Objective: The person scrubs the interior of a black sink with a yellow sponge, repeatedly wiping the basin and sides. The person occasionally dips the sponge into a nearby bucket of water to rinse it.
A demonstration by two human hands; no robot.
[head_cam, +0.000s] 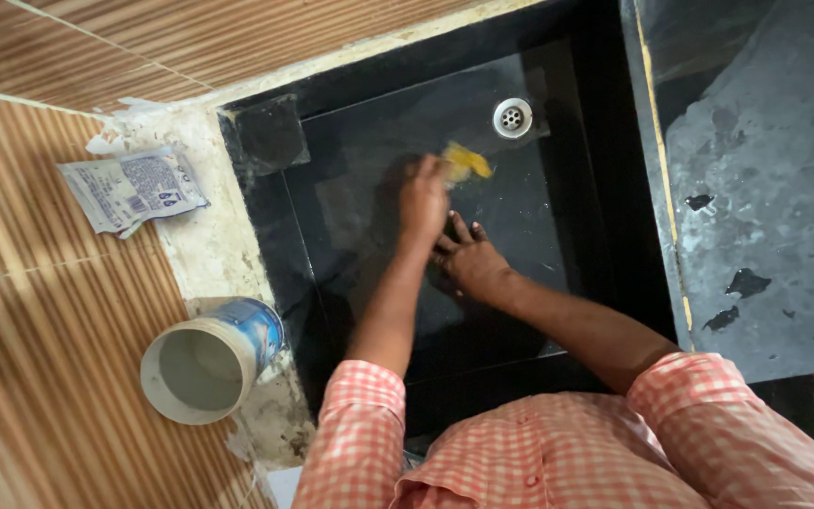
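Observation:
My left hand (pixel 423 198) is closed on a yellow sponge (pixel 468 162) and presses it against the floor of a black stone sink (pixel 350 151), just below and left of the round metal drain (pixel 512 117). Close beside the left wrist, my right hand (pixel 471 259) lies flat on the sink floor with its fingers spread and nothing in it. Both forearms reach into the basin from pink checked sleeves (pixel 360 415) at the bottom of the view.
A white and blue plastic tub (pixel 204 363) lies on its side on the pale ledge left of the sink. A flat printed sachet (pixel 129 188) lies on the brown striped tiles. Right of the sink is a grey stone counter (pixel 774 188) with dark wet patches.

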